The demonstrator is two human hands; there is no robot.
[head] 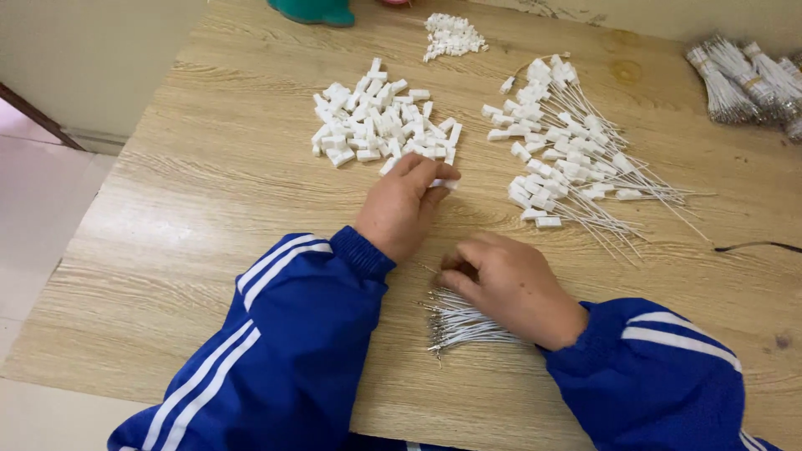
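Note:
My left hand (403,205) reaches to the near edge of a pile of small white plastic connectors (378,125) and pinches one connector (444,183) between its fingertips. My right hand (510,288) rests over a bundle of short white wires (459,324) with metal tips, its fingers curled at the wire ends; what it grips is hidden. To the right lies a spread of finished wires with white connectors fitted (568,154). Both arms wear blue sleeves with white stripes.
The wooden table (209,192) also carries a smaller heap of white parts (451,36) at the back, tied wire bundles (743,79) at the far right, a teal object (313,10) at the back edge and a dark cable (756,245) on the right.

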